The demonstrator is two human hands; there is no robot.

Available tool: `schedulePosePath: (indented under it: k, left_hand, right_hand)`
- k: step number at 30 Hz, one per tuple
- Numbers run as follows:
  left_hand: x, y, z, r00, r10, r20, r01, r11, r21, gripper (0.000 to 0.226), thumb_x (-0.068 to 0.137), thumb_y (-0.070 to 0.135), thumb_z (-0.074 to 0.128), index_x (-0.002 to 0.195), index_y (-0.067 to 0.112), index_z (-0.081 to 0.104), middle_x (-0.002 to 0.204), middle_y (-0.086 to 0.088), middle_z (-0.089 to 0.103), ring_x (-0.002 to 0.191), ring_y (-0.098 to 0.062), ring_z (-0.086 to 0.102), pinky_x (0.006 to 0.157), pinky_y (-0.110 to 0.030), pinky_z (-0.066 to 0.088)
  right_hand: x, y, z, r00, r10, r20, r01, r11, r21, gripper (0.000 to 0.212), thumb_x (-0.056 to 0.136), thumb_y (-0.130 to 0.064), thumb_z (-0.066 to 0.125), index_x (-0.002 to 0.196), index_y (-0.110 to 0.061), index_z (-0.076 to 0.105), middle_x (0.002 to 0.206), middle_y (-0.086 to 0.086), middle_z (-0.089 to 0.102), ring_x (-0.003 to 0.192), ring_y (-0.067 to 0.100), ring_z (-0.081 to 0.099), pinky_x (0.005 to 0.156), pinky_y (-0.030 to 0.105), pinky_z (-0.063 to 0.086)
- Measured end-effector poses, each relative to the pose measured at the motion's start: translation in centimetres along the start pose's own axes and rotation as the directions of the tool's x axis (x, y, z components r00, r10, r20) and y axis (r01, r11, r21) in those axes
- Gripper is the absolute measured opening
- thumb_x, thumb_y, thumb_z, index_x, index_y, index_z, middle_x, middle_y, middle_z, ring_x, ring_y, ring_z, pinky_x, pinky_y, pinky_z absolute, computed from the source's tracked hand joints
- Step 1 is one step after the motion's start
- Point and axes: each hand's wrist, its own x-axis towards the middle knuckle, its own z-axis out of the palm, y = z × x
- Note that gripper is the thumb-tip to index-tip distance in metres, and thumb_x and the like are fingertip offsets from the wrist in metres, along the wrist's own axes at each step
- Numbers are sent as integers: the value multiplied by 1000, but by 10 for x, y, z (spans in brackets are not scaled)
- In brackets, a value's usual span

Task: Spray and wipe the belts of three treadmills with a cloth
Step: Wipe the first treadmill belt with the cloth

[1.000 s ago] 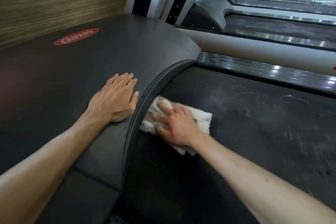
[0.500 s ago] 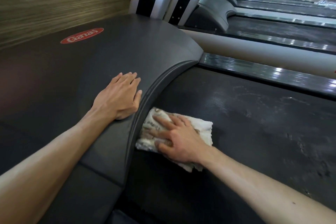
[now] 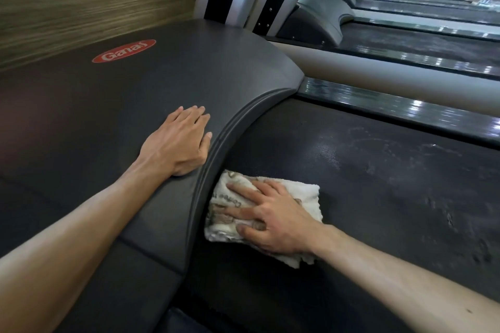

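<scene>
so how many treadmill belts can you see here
3, maybe more hidden behind. The nearest belt under the cloth, a second belt beside it on the right, and a third belt farther back.

Two hands: the left hand (image 3: 180,143) and the right hand (image 3: 273,217). One cloth (image 3: 305,194) under the right hand. One red logo (image 3: 124,50) beyond the left hand.

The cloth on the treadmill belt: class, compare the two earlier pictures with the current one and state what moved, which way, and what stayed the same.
The right hand slid the cloth along the belt toward the person, following the curved edge of the motor cover. It presses flat on the cloth throughout. The left hand stayed resting flat on the cover.
</scene>
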Motion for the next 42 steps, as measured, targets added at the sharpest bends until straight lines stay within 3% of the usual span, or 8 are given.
schedulePosePath:
  k: [8, 15, 19, 22, 28, 33, 37, 42]
  left_hand:
    - [0, 0, 3, 1000, 4, -4, -4, 1000, 1, 60, 104, 37, 34, 155, 6, 34, 164, -12, 30, 154, -21, 21, 127, -37, 10]
    - [1, 1, 1, 1000, 1, -3, -1, 1000, -6, 59, 105, 37, 34, 155, 7, 34, 165, -11, 28, 154, -21, 19, 127, -36, 9]
    - [0, 0, 1, 1000, -2, -1, 2, 1000, 2, 60, 105, 38, 33, 156, 7, 32, 165, -10, 27, 155, -20, 18, 127, -36, 8]
    - [2, 0, 1, 1000, 7, 4, -7, 1000, 14, 60, 105, 39, 32, 157, 8, 31, 166, -9, 25, 155, -19, 16, 127, -35, 7]
    - [26, -8, -1, 995, 78, 55, -79, 997, 0, 60, 106, 40, 31, 159, 13, 27, 168, -2, 21, 155, -15, 14, 127, -31, 6]
    - [50, -9, 1, 989, 118, 85, -120, 993, 14, 62, 105, 47, 29, 160, 17, 26, 168, 2, 19, 155, -12, 14, 127, -32, 7]
    - [67, -9, 6, 985, 146, 92, -148, 989, 12, 63, 105, 48, 30, 161, 19, 23, 168, 4, 18, 155, -10, 12, 127, -31, 7]
    - [74, -12, 14, 981, 164, 103, -170, 984, 48, 65, 105, 52, 27, 162, 21, 19, 169, 7, 11, 155, -8, 7, 127, -31, 5]
  right_hand:
    - [30, 10, -10, 975, 222, -2, -222, 975, -8, 74, 84, -71, 3, 151, -59, 33, 173, -12, 8, 157, 27, 12, 127, 48, 8]
    - [-9, 5, 1, 998, -56, 9, 56, 998, 25, 50, 102, -60, 32, 152, -56, 36, 172, -15, 10, 157, 23, 13, 127, 49, 10]
    - [17, 36, -10, 991, 135, 5, -135, 991, -2, 52, 102, -63, 25, 153, -58, 31, 172, -15, 7, 157, 20, 12, 127, 42, 7]
    - [50, 33, -14, 956, 290, -40, -290, 957, 1, 77, 83, -72, 4, 152, -58, 34, 172, -13, 10, 156, 26, 15, 126, 47, 11]
    - [12, 34, -4, 994, 101, -30, -100, 995, 11, 60, 96, -64, 21, 151, -53, 41, 172, -12, 14, 157, 22, 16, 127, 45, 9]
    - [18, 75, -14, 938, 343, -57, -342, 939, 28, 62, 91, -69, 13, 151, -63, 29, 171, -18, 7, 157, 17, 12, 127, 40, 7]
    - [59, 86, -14, 854, 508, -111, -502, 862, 72, 50, 104, -60, 28, 154, -59, 25, 172, -16, 6, 158, 24, 9, 126, 46, 7]
    - [64, 74, -15, 897, 427, -114, -426, 904, 37, 63, 95, -64, 17, 156, -52, 31, 172, -11, 11, 157, 28, 14, 126, 49, 9]
